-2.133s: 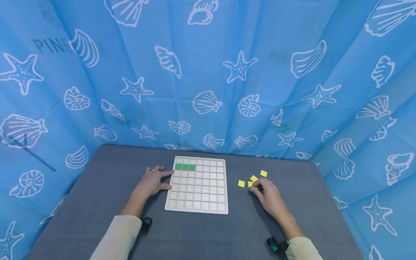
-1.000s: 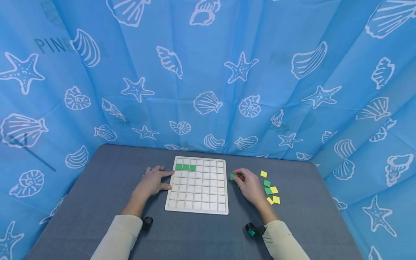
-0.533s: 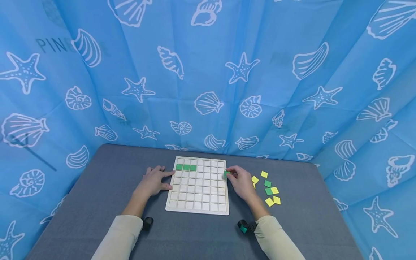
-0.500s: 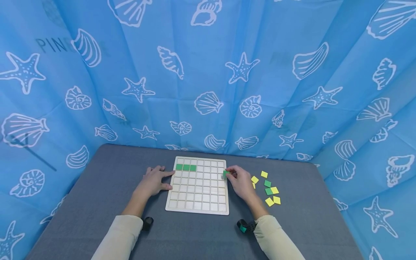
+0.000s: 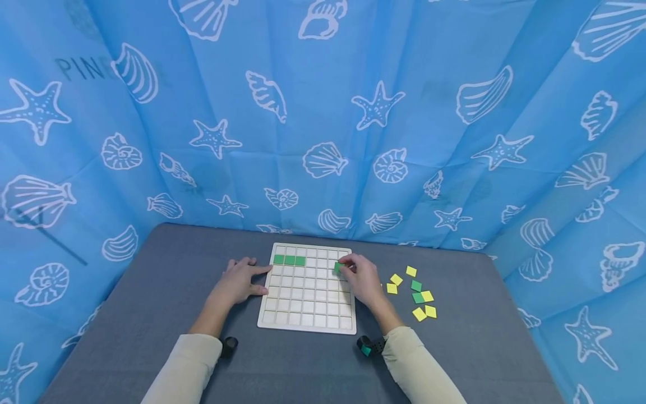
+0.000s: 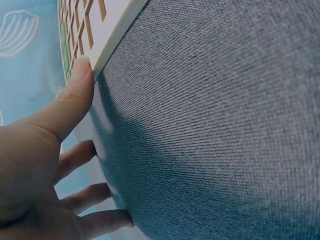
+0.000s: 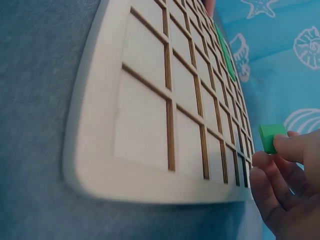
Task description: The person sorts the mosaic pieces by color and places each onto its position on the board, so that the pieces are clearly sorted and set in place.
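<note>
A pale wooden grid board [image 5: 307, 325] lies on the grey table. Three green tiles [image 5: 290, 260] sit side by side in its second row from the back, starting at the left. Over the board's right side, my right hand [image 5: 362, 279] pinches another green tile [image 7: 272, 136] between thumb and fingers; in the right wrist view the tile is raised above the grid. At the left edge, my left hand [image 5: 238, 282] rests with thumb and forefinger against the rim, its thumb [image 6: 80, 75] touching the board's side and the other fingers spread on the cloth.
Right of the board lie several loose yellow tiles [image 5: 392, 288], some close together. Among them are two green tiles [image 5: 416, 285], one touching a yellow tile. A blue curtain [image 5: 323, 112] with white shells and starfish hangs behind and beside the grey table [image 5: 303, 370].
My right hand has gone from the loose tiles leftward to over the board, carrying a green tile. Loose green and yellow tiles have come into view behind it. My left hand has stayed put.
</note>
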`<state>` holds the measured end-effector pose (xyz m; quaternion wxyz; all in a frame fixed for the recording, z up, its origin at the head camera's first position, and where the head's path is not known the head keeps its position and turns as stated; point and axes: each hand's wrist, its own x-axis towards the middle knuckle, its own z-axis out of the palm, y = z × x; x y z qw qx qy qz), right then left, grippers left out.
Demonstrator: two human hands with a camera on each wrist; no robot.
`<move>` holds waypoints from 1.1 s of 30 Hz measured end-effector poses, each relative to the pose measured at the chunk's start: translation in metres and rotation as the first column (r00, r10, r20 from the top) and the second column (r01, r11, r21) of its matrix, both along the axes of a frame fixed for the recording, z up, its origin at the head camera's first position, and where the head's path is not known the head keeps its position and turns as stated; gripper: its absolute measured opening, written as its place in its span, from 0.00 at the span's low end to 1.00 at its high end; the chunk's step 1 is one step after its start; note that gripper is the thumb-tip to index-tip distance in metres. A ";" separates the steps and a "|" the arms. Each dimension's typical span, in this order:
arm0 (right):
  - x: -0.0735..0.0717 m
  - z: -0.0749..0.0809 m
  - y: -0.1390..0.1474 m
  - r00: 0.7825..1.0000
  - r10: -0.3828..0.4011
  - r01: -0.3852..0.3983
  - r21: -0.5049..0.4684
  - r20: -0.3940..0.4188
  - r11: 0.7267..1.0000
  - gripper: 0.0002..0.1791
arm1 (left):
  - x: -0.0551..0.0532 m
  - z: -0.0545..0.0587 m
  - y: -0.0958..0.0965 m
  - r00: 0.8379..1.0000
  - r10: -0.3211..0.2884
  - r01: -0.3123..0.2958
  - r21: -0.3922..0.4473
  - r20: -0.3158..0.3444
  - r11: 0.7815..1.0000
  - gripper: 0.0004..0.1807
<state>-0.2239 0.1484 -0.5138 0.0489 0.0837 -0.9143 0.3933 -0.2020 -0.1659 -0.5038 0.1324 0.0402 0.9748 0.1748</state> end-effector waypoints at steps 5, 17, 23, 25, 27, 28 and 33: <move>-0.004 0.001 -0.008 1.000 0.022 -0.022 -0.017 0.018 1.000 0.06 | -0.001 0.000 0.001 1.000 0.005 -0.005 0.002 0.002 1.000 0.38; -0.018 0.003 -0.027 0.996 0.063 -0.063 -0.014 0.055 0.998 0.06 | -0.001 0.001 0.001 1.000 0.003 -0.003 0.011 -0.001 1.000 0.38; -0.024 0.006 -0.041 0.994 0.095 -0.096 0.007 0.060 0.995 0.06 | -0.003 -0.001 0.000 1.000 -0.001 0.001 0.008 0.004 1.000 0.38; -0.026 0.006 -0.045 0.993 0.102 -0.102 0.003 0.068 0.995 0.06 | -0.003 -0.002 -0.001 1.000 0.000 0.000 0.006 0.003 1.000 0.38; -0.028 0.006 -0.048 0.991 0.108 -0.108 -0.006 0.080 0.994 0.06 | -0.004 -0.002 -0.001 1.000 0.000 0.000 0.008 0.000 1.000 0.38; -0.028 0.006 -0.049 0.990 0.110 -0.110 -0.008 0.090 0.994 0.06 | -0.004 -0.002 -0.001 1.000 0.001 -0.001 0.010 0.000 1.000 0.38; -0.031 0.004 -0.054 0.985 0.101 -0.102 0.003 0.139 0.995 0.06 | -0.002 -0.001 -0.001 1.000 0.003 -0.004 0.029 0.012 1.000 0.38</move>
